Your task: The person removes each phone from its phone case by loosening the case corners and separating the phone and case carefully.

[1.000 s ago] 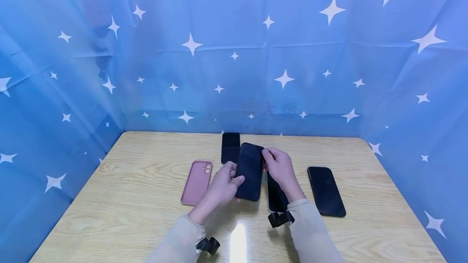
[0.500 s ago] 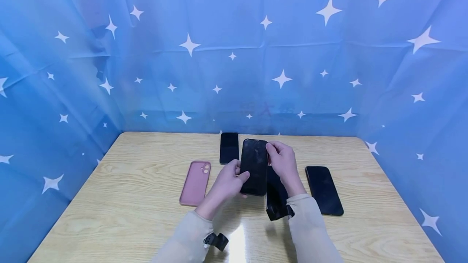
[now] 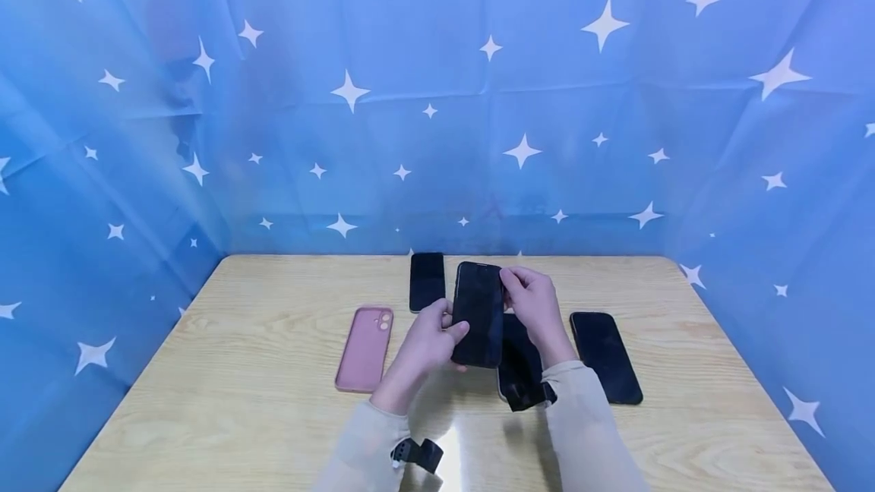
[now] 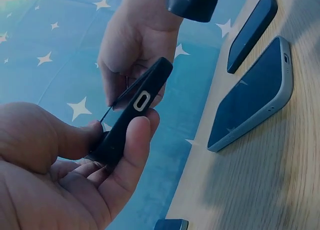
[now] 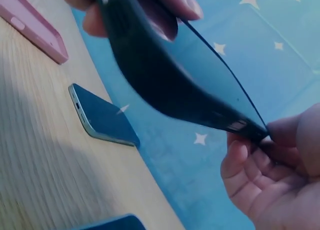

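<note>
Both hands hold up a dark smartphone (image 3: 477, 317) in a black case (image 5: 150, 79), screen toward the head camera. My left hand (image 3: 425, 339) grips its lower left side, thumb over the front and fingers along the edge and behind. At the upper right corner, my right hand (image 3: 535, 308) pinches the edge between thumb and fingers. In the right wrist view the long side of the case bows away from a thin dark edge. The left wrist view shows a pale-rimmed oval port opening in the case's short end. The back of the phone is mostly hidden.
A light-rimmed phone (image 3: 516, 355) lies partly under the right wrist on the wooden table (image 3: 239, 370). Another phone (image 3: 607, 357) lies to the right, and one (image 3: 427, 279) at the back. A pink phone case (image 3: 365, 348) lies left. Blue star-patterned cloth (image 3: 437, 97) encloses the table.
The held phone has turned from a slant to nearly straight and shifted a little to the right, both hands moving with it. The grips look the same.
</note>
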A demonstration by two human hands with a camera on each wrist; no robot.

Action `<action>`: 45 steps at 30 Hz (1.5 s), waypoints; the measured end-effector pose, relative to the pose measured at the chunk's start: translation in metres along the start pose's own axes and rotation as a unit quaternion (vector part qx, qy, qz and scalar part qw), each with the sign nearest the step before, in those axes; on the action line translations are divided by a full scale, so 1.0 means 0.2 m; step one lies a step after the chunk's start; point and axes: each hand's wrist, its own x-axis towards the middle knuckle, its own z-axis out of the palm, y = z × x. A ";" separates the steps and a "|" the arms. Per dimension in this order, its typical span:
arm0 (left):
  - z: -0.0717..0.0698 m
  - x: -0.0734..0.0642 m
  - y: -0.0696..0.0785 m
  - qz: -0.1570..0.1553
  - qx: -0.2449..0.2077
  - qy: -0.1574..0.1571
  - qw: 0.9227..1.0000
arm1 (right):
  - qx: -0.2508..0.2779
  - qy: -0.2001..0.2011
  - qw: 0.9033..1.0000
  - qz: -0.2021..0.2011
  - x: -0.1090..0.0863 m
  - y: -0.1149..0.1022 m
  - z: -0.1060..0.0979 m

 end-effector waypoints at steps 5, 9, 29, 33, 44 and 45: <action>0.00 -0.02 -0.02 0.007 0.000 0.005 1.000 | -0.060 -0.033 0.998 -0.014 0.01 -0.01 -0.01; -0.01 -0.01 -0.02 0.005 0.015 0.014 1.000 | -0.145 -0.061 0.986 -0.053 0.02 -0.02 -0.02; 0.01 -0.01 -0.03 0.007 0.119 0.035 0.992 | -0.414 -0.141 0.883 -0.167 0.08 -0.06 -0.01; 0.01 -0.01 -0.03 0.006 0.118 0.032 0.992 | -0.425 -0.164 0.879 -0.142 0.08 -0.08 -0.01; 0.02 -0.02 -0.02 0.010 0.157 0.038 0.987 | -0.429 -0.172 0.868 -0.183 0.07 -0.06 -0.02; 0.02 -0.02 -0.02 0.010 0.161 0.038 0.986 | -0.425 -0.170 0.869 -0.188 0.07 -0.06 -0.02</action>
